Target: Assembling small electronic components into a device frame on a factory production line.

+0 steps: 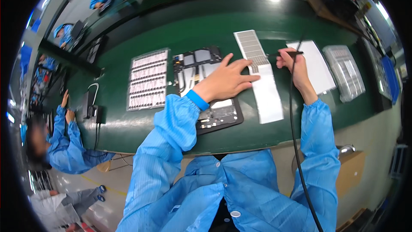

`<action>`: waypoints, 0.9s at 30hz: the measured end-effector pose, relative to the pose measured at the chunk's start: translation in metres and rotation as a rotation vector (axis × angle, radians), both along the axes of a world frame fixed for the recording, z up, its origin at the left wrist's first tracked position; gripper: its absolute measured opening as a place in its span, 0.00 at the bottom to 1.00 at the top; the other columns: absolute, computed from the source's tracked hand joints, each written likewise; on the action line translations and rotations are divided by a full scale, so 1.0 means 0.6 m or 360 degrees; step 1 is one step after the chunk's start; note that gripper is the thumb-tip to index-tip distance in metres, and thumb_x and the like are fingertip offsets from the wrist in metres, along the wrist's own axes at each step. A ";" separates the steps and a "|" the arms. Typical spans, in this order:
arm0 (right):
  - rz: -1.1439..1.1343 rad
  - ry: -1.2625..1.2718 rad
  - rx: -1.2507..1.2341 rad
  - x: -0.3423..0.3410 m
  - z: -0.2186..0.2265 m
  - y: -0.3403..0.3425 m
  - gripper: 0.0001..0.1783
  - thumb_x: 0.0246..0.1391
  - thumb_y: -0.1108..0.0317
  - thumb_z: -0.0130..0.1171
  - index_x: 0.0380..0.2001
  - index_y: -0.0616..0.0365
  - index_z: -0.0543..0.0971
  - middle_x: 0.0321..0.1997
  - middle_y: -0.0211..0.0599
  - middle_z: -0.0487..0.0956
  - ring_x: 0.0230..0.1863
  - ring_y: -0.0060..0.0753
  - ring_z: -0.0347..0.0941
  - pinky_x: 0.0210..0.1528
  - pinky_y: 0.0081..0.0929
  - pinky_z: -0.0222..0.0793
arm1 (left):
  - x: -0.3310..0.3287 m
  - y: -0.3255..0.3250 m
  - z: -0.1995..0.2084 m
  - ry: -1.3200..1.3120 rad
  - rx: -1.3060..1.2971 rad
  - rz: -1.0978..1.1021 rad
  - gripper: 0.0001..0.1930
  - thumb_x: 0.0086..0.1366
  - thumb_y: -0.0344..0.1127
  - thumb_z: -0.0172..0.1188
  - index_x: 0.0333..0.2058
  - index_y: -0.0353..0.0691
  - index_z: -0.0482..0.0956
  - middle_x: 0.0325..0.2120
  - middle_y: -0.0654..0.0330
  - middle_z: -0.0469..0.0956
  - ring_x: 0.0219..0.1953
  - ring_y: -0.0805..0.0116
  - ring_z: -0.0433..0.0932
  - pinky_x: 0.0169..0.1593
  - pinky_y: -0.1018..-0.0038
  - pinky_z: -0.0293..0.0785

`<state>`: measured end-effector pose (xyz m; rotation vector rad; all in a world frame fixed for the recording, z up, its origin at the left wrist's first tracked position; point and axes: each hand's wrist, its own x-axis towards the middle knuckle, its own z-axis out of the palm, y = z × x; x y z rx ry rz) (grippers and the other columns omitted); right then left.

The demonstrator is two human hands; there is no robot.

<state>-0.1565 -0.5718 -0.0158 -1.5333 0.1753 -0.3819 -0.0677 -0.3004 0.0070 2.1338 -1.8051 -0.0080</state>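
My left hand (227, 77) lies palm down with its fingers spread, over an opened flat electronic device (219, 116) with a black edge and bare inner parts. Its fingertips rest on a long sheet of stickers (253, 45), grey rectangles at the far end and blank white at the near end. My right hand (296, 66) is closed around a slim dark pen-like tool (294, 54), whose thin tip points left at the sticker sheet's edge. A blue band (197, 100) circles my left wrist. My left hand hides the middle of the device.
Left of the device sits a clear tray (148, 79) with rows of small parts. On the right lie a white sheet (319, 68) and stacked clear plastic trays (344, 73). A black cable (293, 116) hangs across the view by my right arm. Co-worker's hands (68, 114) rest at the left table edge.
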 end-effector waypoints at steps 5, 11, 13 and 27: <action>0.0017 -0.0047 -0.0032 -0.011 -0.011 0.004 0.15 0.67 0.60 0.58 0.44 0.63 0.80 0.32 0.33 0.80 0.28 0.20 0.74 0.33 0.19 0.70 | 0.060 0.105 0.083 0.0075 -0.0424 0.0370 0.20 0.70 0.34 0.54 0.60 0.49 0.74 0.63 0.50 0.67 0.64 0.47 0.66 0.67 0.49 0.59; 0.0151 -0.0136 0.0210 0.025 0.029 0.121 0.14 0.66 0.61 0.59 0.44 0.63 0.78 0.34 0.35 0.81 0.28 0.19 0.74 0.32 0.19 0.69 | 0.116 0.217 -0.011 -0.0097 -0.0300 0.0928 0.18 0.62 0.27 0.56 0.52 0.40 0.79 0.46 0.56 0.78 0.49 0.52 0.75 0.53 0.59 0.70; 0.0258 0.0060 0.0018 0.056 0.067 0.192 0.14 0.65 0.62 0.61 0.44 0.63 0.78 0.32 0.37 0.82 0.28 0.20 0.76 0.32 0.20 0.72 | 0.100 0.231 -0.011 -0.0113 -0.0380 0.0923 0.17 0.63 0.27 0.55 0.51 0.39 0.80 0.41 0.55 0.79 0.45 0.52 0.76 0.51 0.59 0.71; 0.0543 0.0186 -0.0198 0.156 0.040 0.315 0.12 0.66 0.63 0.59 0.40 0.64 0.76 0.29 0.39 0.83 0.28 0.23 0.80 0.30 0.16 0.74 | 0.061 0.269 0.016 0.0374 -0.0699 0.0574 0.18 0.63 0.28 0.61 0.52 0.36 0.75 0.48 0.53 0.78 0.48 0.49 0.78 0.50 0.62 0.77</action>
